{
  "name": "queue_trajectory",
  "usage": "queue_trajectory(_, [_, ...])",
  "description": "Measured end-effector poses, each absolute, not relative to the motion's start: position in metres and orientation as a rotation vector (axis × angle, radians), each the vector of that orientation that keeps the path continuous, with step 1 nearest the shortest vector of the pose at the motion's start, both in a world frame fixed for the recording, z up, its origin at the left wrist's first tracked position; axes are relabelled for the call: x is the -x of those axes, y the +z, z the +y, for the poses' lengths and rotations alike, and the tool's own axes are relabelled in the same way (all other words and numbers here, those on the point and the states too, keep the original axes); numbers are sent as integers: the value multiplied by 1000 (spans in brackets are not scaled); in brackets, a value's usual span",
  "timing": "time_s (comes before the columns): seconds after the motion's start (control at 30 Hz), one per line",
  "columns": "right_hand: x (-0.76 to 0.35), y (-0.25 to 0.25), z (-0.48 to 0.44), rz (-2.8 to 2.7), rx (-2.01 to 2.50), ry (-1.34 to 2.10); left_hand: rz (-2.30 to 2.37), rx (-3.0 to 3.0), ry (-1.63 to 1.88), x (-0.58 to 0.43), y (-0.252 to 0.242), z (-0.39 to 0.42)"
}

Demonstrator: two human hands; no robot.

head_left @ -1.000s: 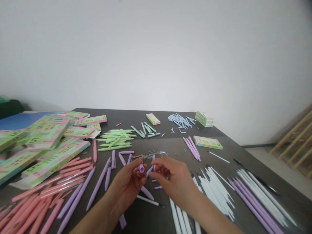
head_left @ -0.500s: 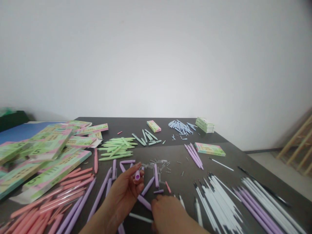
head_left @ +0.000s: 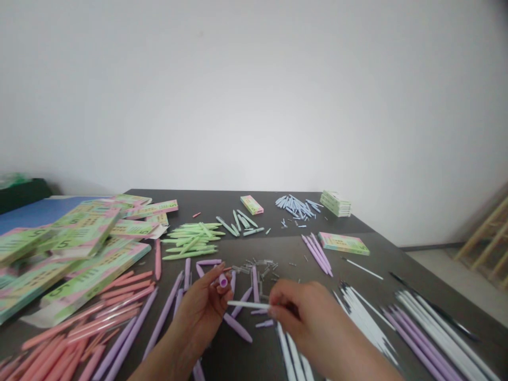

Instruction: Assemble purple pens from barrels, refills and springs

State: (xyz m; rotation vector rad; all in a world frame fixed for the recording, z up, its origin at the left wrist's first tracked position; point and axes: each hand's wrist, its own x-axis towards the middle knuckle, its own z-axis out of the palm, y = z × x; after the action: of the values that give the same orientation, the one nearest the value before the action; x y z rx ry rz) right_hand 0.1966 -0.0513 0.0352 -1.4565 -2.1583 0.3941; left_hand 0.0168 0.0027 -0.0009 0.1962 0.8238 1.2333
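My left hand (head_left: pixel 200 304) is closed around a purple pen barrel (head_left: pixel 223 281), whose open round end faces me. Between the thumb and fingers of my right hand (head_left: pixel 304 312) is a white pen refill (head_left: pixel 249 305), held nearly level. Its free end points left, just below the barrel and apart from its opening. Under and around the hands lie loose purple pen parts (head_left: pixel 238 327), with small purple tips (head_left: pixel 265 323) by the right hand. Small clear plastic pieces (head_left: pixel 264 264) are scattered just beyond. Several white refills (head_left: pixel 291 352) lie partly beneath my right hand.
Pink pen barrels (head_left: pixel 51 362) and a heap of printed boxes (head_left: pixel 85 227) fill the left side. Green pens (head_left: pixel 194 238) lie farther back, light blue parts (head_left: pixel 296 205) at the far right. More white refills (head_left: pixel 367 320) and purple pens (head_left: pixel 415 341) lie to the right.
My right hand has risen from the table and moved right, now with a white refill pointing toward the left hand. My left hand keeps the purple barrel in about the same place.
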Motion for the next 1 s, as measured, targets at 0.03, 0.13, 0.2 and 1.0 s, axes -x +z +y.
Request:
queue_trajectory(0.03, [-200, 40, -51, -2103, 1388, 467, 824, -187, 1240, -18, -1, 3])
queue_trajectory(0.13, [-200, 45, -53, -1958, 1221, 538, 822, -167, 1255, -20, -2, 3])
queue_trajectory(0.2, [-196, 43, -54, -1900, 1149, 452, 829, -164, 1254, -20, -2, 2])
queue_trajectory(1.0, [-182, 23, -51, -2009, 1007, -104, 860, -243, 1292, -30, -7, -6])
